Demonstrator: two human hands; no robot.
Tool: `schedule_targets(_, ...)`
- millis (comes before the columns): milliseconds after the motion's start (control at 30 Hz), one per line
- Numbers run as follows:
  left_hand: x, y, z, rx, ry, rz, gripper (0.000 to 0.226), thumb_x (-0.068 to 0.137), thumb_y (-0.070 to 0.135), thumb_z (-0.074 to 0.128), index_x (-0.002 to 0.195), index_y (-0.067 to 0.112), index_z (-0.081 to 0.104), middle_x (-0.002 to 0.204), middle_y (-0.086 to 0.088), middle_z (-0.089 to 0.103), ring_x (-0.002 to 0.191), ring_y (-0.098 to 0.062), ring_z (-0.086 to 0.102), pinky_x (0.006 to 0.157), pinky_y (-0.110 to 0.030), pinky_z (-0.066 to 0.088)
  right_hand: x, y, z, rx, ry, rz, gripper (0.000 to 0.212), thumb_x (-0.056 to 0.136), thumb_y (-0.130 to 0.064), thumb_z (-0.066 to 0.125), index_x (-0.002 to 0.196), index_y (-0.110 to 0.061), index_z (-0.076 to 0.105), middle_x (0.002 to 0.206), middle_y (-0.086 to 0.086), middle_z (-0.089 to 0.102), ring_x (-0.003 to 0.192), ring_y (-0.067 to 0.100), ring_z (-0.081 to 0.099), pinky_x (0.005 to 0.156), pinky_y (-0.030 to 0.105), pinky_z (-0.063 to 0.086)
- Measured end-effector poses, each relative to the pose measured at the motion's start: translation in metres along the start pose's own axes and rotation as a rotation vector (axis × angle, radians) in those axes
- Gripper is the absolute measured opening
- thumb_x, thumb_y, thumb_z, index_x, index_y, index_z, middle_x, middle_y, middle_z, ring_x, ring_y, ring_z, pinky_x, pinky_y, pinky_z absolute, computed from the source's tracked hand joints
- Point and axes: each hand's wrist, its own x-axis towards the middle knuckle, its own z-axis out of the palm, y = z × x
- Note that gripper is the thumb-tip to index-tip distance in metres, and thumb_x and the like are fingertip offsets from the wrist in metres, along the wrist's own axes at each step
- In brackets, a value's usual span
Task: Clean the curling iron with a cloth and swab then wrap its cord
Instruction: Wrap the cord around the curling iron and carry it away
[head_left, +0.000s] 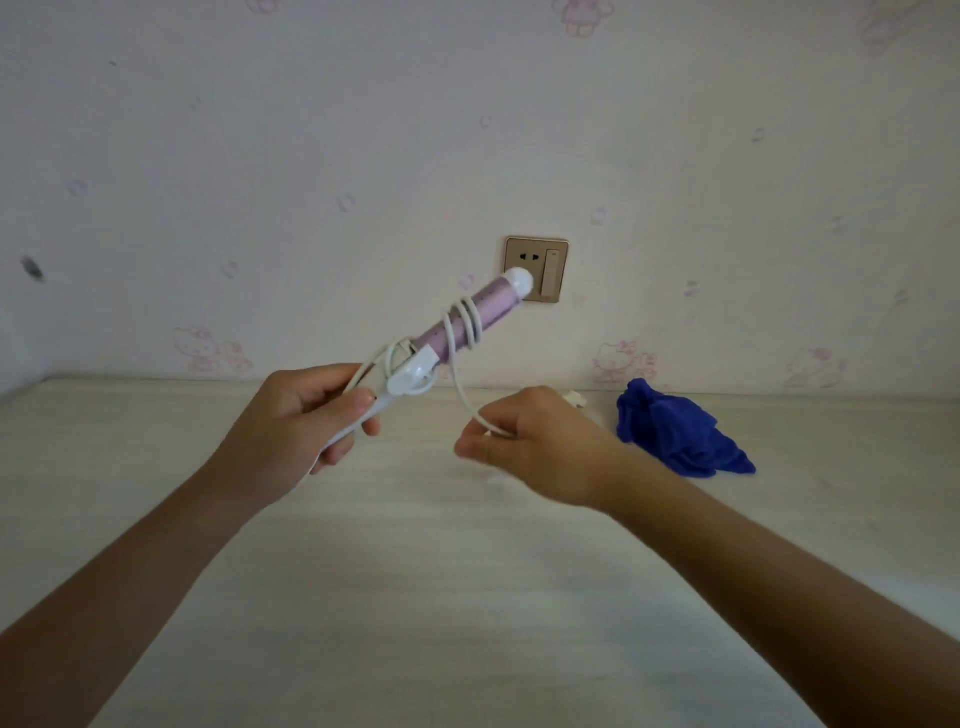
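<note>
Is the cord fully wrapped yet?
Partly: a few loops of cord circle the curling iron; the rest runs loose to the right hand.

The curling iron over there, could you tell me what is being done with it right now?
A person holds the curling iron by its white handle in the left hand, barrel tilted up toward the wall socket. A few loops of its cord lie around the pink barrel, and the right hand pinches the loose length, so wrapping is under way. A blue cloth lies crumpled on the table.
</note>
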Motion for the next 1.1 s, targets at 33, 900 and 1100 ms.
schedule_targets(33,0.002,-0.001,0.001,0.094,0.015,0.006,0.025,0.095,0.029,0.056,0.078,0.018,0.070,0.055,-0.010,0.054,0.046,-0.019,0.041,0.048,-0.027,0.034,-0.003,-0.005,0.001,-0.007,0.009,-0.042,0.037,0.095,-0.050,0.066,0.084,-0.016,0.075,0.067,-0.001,0.067,0.056,0.013,0.058,0.057,0.026,0.049)
schedule_targets(900,-0.003,0.006,0.013,0.168,-0.658,-0.163,0.027,0.100,0.032,0.059,0.077,0.030,0.071,0.062,0.007,0.065,0.047,-0.012,0.048,0.049,-0.026,0.039,-0.024,-0.016,-0.037,0.040,-0.148,-0.039,0.013,0.090,-0.026,0.080,0.078,-0.020,0.080,0.072,-0.005,0.075,0.061,0.012,0.065,0.060,0.020,0.053)
schedule_targets(1100,-0.008,-0.005,0.018,-0.350,-0.808,-0.149,0.037,0.102,0.028,0.055,0.102,-0.005,0.069,0.076,-0.013,0.065,0.044,-0.010,0.048,0.043,-0.020,0.037,-0.024,0.019,-0.036,0.567,-0.249,0.044,0.016,0.093,-0.014,0.070,0.084,-0.021,0.081,0.073,0.001,0.072,0.061,0.018,0.059,0.054,0.025,0.045)
